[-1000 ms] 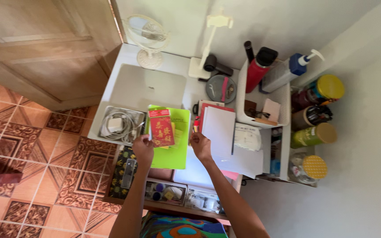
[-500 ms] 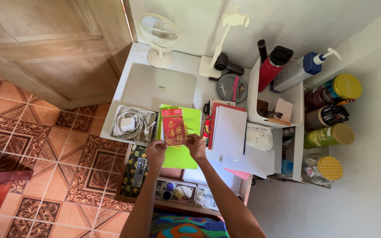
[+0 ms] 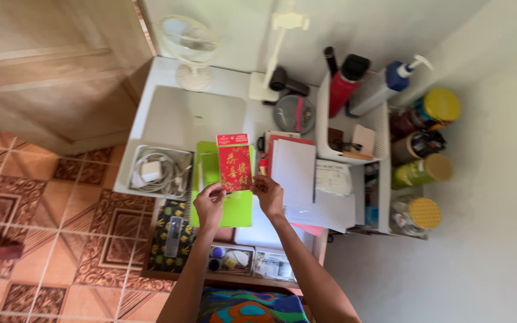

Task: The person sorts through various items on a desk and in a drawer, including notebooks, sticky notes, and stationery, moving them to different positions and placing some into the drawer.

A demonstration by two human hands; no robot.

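Here, from the head view, we see a shallow grey tray point(image 3: 136, 157) holding a white charger and coiled cable point(image 3: 155, 170), and a white slotted basket point(image 3: 325, 128) with a red bottle point(image 3: 343, 96). Our left hand point(image 3: 209, 204) and right hand point(image 3: 268, 194) pinch the lower corners of a red packet with gold characters point(image 3: 235, 163), upright above a lime-green folder point(image 3: 236, 206).

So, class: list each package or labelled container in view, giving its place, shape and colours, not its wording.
Red packet pack: flat red rectangle with gold figures, held by left hand and right hand.
Pump bottle: back right, clear with blue collar.
Green jar: right shelf, cylindrical, yellow lid.
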